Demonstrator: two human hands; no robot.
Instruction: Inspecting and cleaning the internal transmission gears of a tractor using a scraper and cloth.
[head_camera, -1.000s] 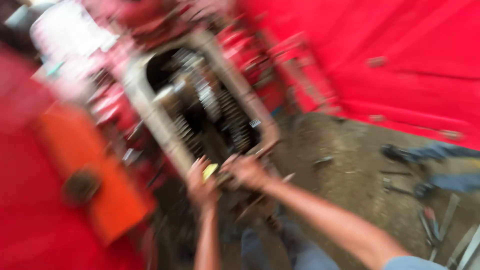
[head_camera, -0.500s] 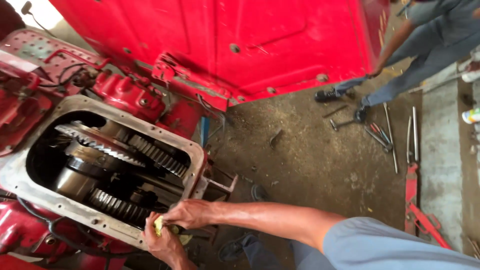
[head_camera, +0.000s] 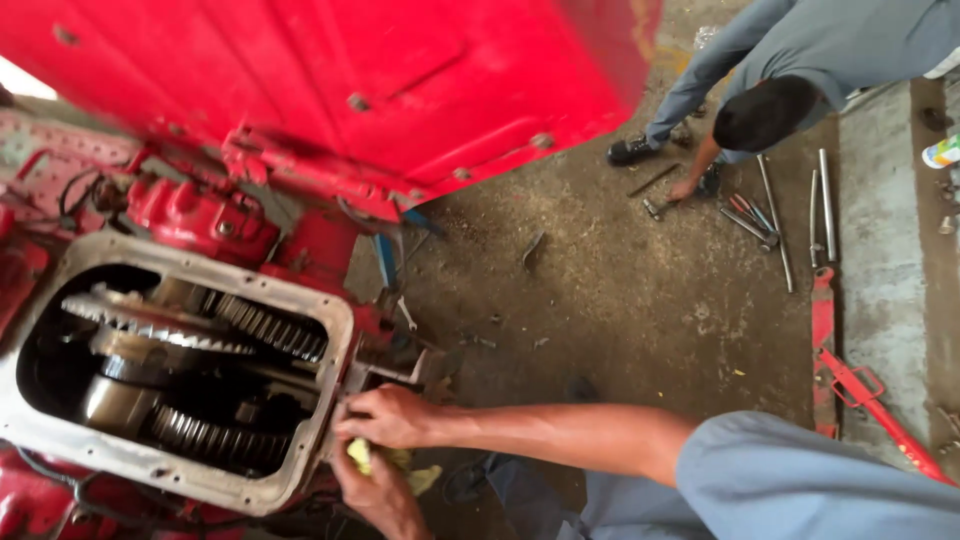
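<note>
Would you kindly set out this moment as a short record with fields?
setting: workshop floor, red machine body above
open part: gear housing with exposed gears
right hand: on the housing's edge
left hand: below it, touching a yellow rag
other person: crouched over metal rods and tools

Both hands, right hand (head_camera: 392, 415) and left hand (head_camera: 375, 490), crowd the gearbox housing flange (head_camera: 330, 400); gears (head_camera: 200, 330) block the way left of them, a red body panel (head_camera: 400, 90) overhangs above, open dirt floor (head_camera: 620, 300) lies rightward
</note>
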